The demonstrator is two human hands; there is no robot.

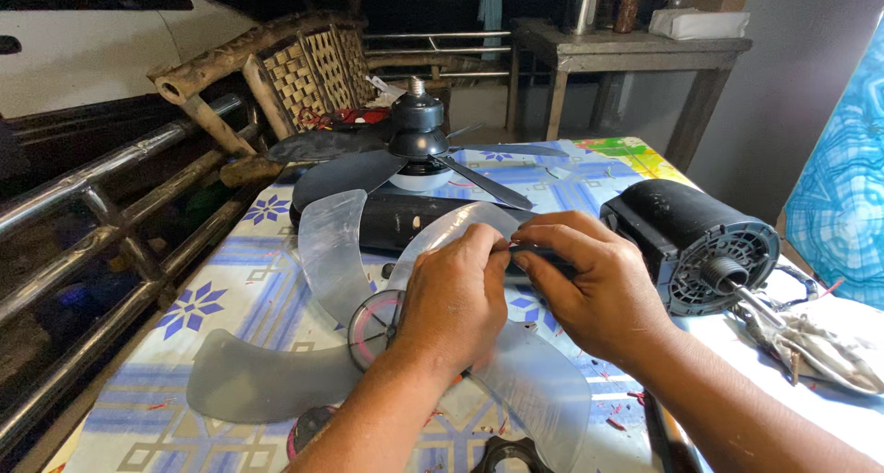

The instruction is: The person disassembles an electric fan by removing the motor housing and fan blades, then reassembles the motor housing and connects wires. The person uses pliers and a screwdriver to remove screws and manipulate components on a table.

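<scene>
A translucent grey fan blade set (pixel 324 261) with a pink-ringed hub (pixel 370 328) lies on the patterned table (pixel 221 307). My left hand (pixel 453 296) rests over the hub and one blade, fingers closed on the blade's upper edge. My right hand (pixel 594 284) meets it from the right, fingers pinched on a dark narrow object (pixel 541 252) at the same spot. I cannot tell what that object is. A black fan motor (pixel 695 238) with its shaft pointing right lies just right of my right hand.
A dark fan assembly with black blades (pixel 416 151) stands at the table's far side. A metal rail (pixel 101 215) and a woven chair (pixel 295 68) are at left. Another table (pixel 626 49) stands behind. Pliers-like tools (pixel 801 339) lie at right.
</scene>
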